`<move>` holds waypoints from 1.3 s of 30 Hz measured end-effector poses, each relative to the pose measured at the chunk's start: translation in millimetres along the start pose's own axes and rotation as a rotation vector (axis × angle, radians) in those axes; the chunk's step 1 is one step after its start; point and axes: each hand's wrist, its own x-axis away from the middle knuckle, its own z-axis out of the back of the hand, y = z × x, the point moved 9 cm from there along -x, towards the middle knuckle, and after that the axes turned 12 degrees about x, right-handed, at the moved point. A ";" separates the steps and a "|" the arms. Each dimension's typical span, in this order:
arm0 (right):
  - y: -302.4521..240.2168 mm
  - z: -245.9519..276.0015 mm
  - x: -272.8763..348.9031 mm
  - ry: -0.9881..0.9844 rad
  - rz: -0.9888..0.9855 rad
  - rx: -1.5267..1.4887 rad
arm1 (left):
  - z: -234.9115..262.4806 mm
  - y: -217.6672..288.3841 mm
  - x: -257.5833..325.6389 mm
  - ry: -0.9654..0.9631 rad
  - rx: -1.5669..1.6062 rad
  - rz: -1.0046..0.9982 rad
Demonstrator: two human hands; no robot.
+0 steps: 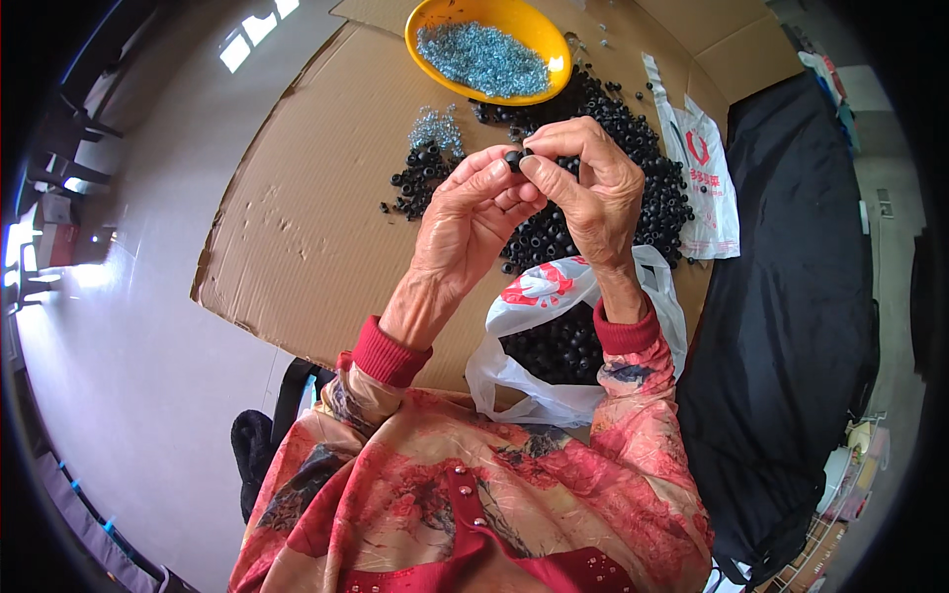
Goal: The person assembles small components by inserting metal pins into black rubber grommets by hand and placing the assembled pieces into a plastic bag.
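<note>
My left hand (457, 222) pinches a small black round piece (513, 159) between thumb and fingertips. Against the same spot, my right hand (601, 198) closes thumb and forefinger; whether a second part sits between them is too small to tell. Just beyond and to the right of both hands spreads a heap of black hollow round pieces (664, 203). A smaller cluster of black pieces (420, 180) lies left of my fingers, with a little pile of clear bluish bits (435, 127) behind it. Beneath my right wrist, a white plastic bag (494, 381) gapes, holding more black pieces (556, 348).
A yellow bowl (547, 38) of clear bluish bits (484, 59) stands at the far side of the cardboard sheet (297, 217). A flattened white bag with red print (710, 188) lies right of the heap. Long black fabric (791, 326) runs along the right.
</note>
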 end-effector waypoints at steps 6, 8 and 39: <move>-17.6 8.4 -0.2 0.045 0.214 0.270 | -3.5 -4.4 1.8 0.061 0.047 -0.003; -15.6 7.6 -0.9 0.022 0.172 0.230 | -2.7 -2.7 3.9 0.076 0.027 -0.022; -6.4 7.3 -4.3 -0.202 0.142 0.160 | -0.7 -14.3 4.9 0.097 0.074 0.076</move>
